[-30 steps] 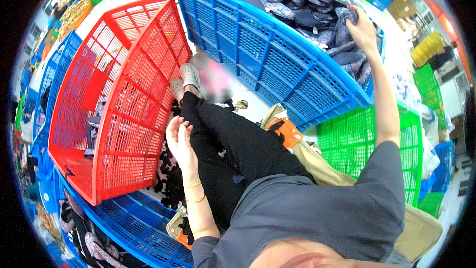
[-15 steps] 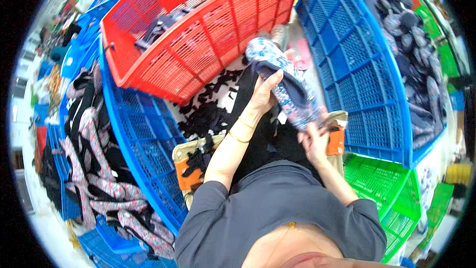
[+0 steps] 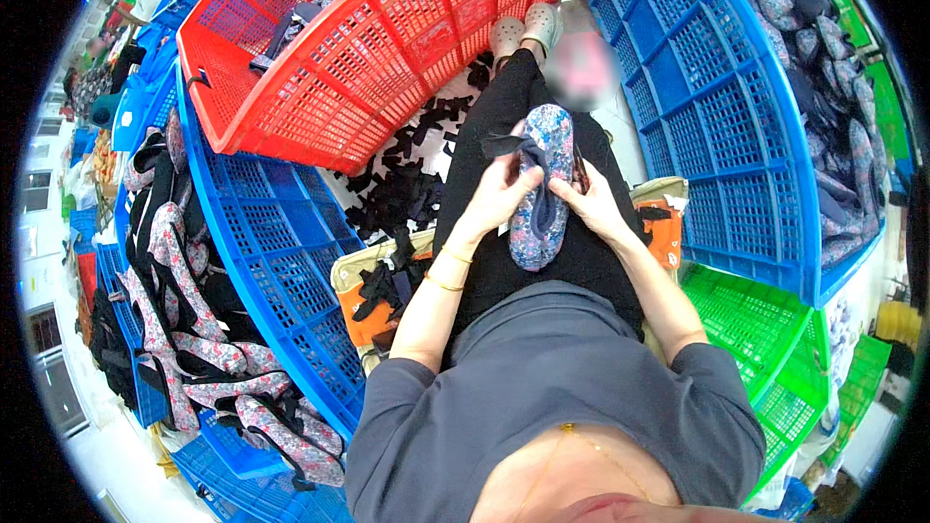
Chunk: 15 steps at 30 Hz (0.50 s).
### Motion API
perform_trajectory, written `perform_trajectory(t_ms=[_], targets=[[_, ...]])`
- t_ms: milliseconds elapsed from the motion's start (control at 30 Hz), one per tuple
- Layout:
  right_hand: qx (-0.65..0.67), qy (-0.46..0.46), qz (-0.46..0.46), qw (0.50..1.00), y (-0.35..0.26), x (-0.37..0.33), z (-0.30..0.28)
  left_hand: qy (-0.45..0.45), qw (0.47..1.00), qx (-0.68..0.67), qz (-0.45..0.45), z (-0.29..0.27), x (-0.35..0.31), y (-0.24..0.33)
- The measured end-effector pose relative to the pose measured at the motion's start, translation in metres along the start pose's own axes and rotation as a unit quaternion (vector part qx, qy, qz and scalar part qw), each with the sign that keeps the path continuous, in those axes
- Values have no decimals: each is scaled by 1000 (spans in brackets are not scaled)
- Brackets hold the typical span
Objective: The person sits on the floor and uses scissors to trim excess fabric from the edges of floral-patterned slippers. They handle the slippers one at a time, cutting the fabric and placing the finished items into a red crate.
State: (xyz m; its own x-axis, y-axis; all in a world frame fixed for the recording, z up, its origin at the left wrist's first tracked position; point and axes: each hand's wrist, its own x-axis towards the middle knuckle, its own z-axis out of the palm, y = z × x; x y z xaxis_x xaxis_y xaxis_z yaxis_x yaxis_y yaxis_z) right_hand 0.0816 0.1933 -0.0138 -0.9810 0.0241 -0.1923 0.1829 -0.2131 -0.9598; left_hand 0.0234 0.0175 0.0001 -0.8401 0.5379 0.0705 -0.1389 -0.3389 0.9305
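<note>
Head view | blue floral-print soft fabric slipper (image 3: 544,223) held over black cloth trousers (image 3: 484,283) | left hand (image 3: 501,189) and right hand (image 3: 595,205) grip opposite sides, thumbs at dark-lined opening | likely best: even thumb pressure, firm support beneath, keeping rim untwisted
</note>
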Motion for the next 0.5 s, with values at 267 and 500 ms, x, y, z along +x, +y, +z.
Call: perform_trajectory(t_ms=[267, 500], targets=[[-123, -17, 36, 992, 2, 5, -4, 11, 956, 268, 122, -31, 30, 37], [-413, 57, -117, 901, -68, 28, -44, -43, 944, 326, 18, -46, 70, 51]])
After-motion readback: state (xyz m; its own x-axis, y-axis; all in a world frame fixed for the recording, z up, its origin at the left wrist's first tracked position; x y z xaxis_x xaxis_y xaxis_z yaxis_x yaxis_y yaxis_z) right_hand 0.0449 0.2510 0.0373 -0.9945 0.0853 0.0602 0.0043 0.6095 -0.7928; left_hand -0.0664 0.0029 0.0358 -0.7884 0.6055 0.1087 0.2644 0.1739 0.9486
